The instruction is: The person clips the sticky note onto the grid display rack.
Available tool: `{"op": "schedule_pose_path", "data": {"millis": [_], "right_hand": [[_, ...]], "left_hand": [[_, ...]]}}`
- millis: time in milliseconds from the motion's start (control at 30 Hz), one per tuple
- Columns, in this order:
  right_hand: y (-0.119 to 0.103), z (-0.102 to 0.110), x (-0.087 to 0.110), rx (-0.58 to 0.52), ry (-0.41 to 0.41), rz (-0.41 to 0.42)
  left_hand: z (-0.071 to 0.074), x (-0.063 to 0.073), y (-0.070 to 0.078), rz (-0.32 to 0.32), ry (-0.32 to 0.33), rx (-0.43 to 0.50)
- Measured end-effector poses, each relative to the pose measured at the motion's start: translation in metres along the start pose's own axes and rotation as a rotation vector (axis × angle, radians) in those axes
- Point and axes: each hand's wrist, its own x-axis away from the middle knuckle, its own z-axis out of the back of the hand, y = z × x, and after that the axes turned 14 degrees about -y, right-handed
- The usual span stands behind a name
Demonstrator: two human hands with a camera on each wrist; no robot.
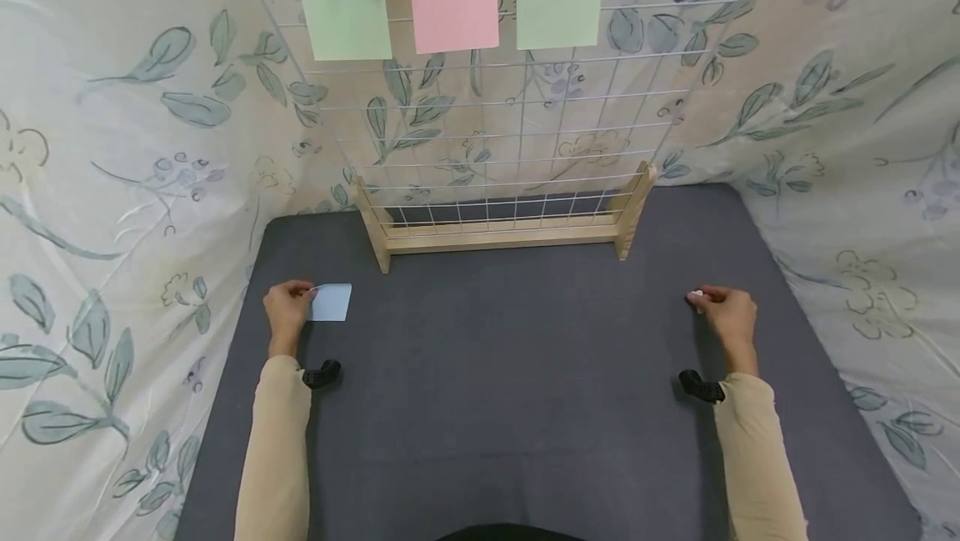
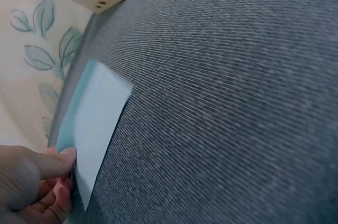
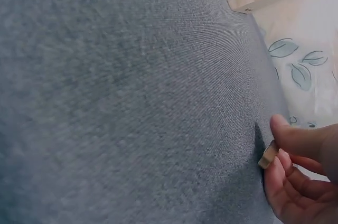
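My left hand (image 1: 288, 308) pinches a light blue paper note (image 1: 331, 303) by its edge, over the left part of the dark table. In the left wrist view the thumb lies on the note (image 2: 100, 113), and its far end points away from the hand. On the right side, my right hand (image 1: 727, 318) holds a small wooden clothespin (image 3: 268, 156) between thumb and fingers; most of it is covered by them. A pale bit of it shows in the head view. Both hands are apart from the rack.
A white wire grid (image 1: 517, 116) stands in a wooden base (image 1: 502, 237) at the table's back. Clothespins hold a green note (image 1: 343, 14), a pink note (image 1: 455, 7) and another green note (image 1: 561, 1) along its top. Flowered cloth (image 1: 135, 157) surrounds the grey table (image 1: 517, 358).
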Motion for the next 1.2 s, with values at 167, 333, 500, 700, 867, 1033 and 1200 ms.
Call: {"op": "schedule_pose_path", "data": {"millis": [167,333,500,700,867,1033,1200], "right_hand": [[-0.001,0.000,0.005,-0.040,-0.015,0.011],[-0.002,0.004,0.009,-0.087,0.013,-0.004],[-0.003,0.008,0.009,-0.149,0.082,0.016],[-0.007,0.009,0.007,-0.241,0.178,0.079],[-0.010,0.014,0.006,-0.294,0.160,0.147],[-0.016,0.016,0.006,-0.315,0.172,0.208],[-0.028,0.021,0.006,-0.332,0.210,0.262]], "left_hand": [[0.004,0.006,0.001,-0.016,-0.017,0.014],[0.006,0.013,0.003,0.009,-0.153,0.156],[-0.001,0.020,0.008,0.007,-0.258,0.355],[-0.010,0.024,0.021,0.011,-0.282,0.555],[-0.018,0.025,0.039,0.004,-0.291,0.556],[-0.024,0.026,0.058,-0.030,-0.325,0.558],[-0.032,0.028,0.069,-0.083,-0.346,0.555]]}}
